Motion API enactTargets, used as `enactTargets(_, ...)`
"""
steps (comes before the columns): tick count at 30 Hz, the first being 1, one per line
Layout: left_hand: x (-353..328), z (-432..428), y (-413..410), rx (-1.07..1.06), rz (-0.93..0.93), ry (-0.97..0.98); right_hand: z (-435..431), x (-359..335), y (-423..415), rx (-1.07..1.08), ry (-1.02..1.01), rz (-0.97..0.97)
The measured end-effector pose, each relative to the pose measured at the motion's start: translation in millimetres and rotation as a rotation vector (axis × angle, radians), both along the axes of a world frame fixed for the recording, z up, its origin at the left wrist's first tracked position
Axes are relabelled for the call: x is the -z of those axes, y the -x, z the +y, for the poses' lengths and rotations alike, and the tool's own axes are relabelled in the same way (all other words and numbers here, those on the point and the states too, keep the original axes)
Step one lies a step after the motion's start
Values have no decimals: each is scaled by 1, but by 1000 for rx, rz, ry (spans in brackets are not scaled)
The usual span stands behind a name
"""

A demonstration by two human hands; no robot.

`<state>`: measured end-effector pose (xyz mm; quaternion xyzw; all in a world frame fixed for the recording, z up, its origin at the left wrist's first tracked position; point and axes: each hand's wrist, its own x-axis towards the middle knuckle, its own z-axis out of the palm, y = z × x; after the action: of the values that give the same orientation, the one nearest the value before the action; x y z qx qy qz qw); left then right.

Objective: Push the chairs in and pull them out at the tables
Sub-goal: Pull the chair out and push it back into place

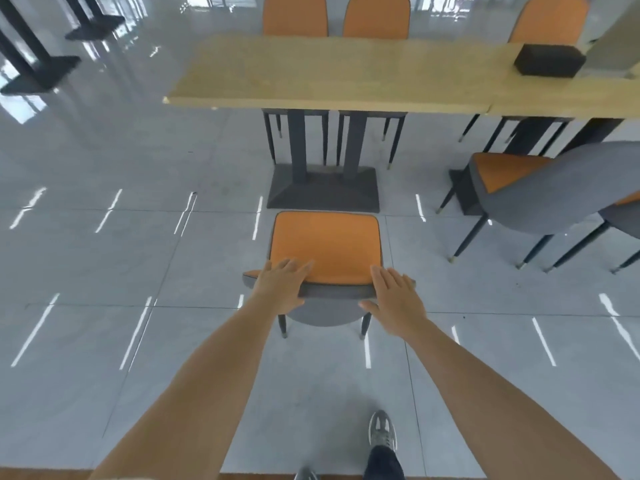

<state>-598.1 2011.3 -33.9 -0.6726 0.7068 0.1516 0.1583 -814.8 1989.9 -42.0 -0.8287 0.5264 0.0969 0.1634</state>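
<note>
A chair [325, 244] with an orange seat and a grey backrest stands on the floor in front of me, pulled out from the wooden table [311, 74], with its seat facing the table's base. My left hand [280, 285] lies flat over the left part of the backrest's top rim, fingers straight and reaching over the seat side. My right hand [394, 299] is spread over the right end of the rim, thumb behind it. Neither hand is curled around the rim.
Two orange chairs [332, 15] are tucked in at the table's far side. A grey-backed chair [540, 195] stands pulled out at the right, with another behind it. A black box [549, 64] sits on the neighbouring table. The table's dark pedestal base [322, 188] lies just beyond the seat. My shoes [381, 431] are below.
</note>
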Motion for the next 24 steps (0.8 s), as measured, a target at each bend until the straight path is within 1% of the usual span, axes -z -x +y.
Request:
enactTargets(4, 9, -9, -5, -47, 28, 21, -17, -2, -7, -7, 9, 30)
enactTargets(8, 14, -19, -9, 17, 25, 28, -31, 1, -15, 13, 60, 67)
enactTargets(11, 17, -24, -13, 67, 44, 23, -36, 6, -18, 13, 126, 53)
enactTargets(15, 23, -37, -17, 103, 57, 66, -48, 9, -20, 27, 180, 42)
enactTargets(24, 30, -88, -31, 82, 85, 79, -97, 19, -28, 24, 237, 13)
